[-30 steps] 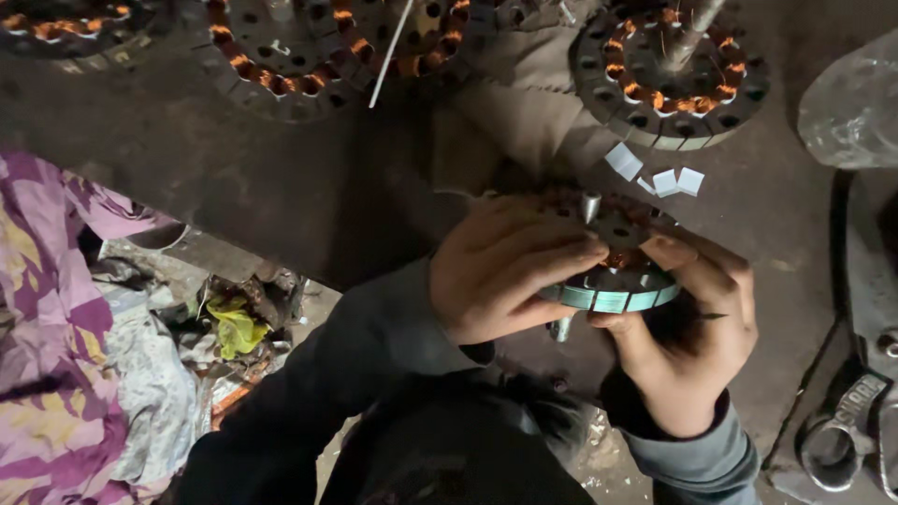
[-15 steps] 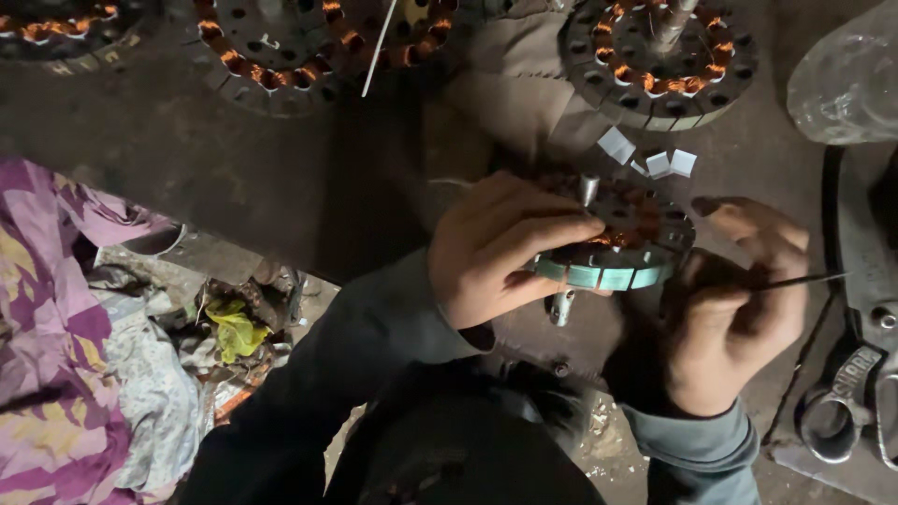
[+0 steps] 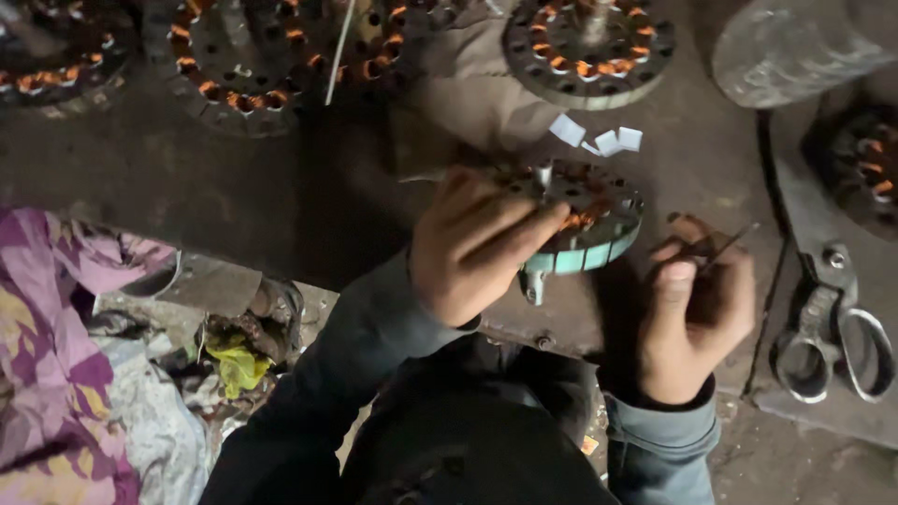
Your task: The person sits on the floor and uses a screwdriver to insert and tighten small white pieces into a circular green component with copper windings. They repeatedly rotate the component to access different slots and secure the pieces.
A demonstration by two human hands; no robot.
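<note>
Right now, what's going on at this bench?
A person is working on a round motor stator with copper windings and a pale green rim. Their left hand grips it from above, holding it over the dark bench. Their right hand, just beside it, pinches a thin wire-like tool. More wound stators lie along the back, small white paper slips sit near the held one, and scissors rest at the right.
</note>
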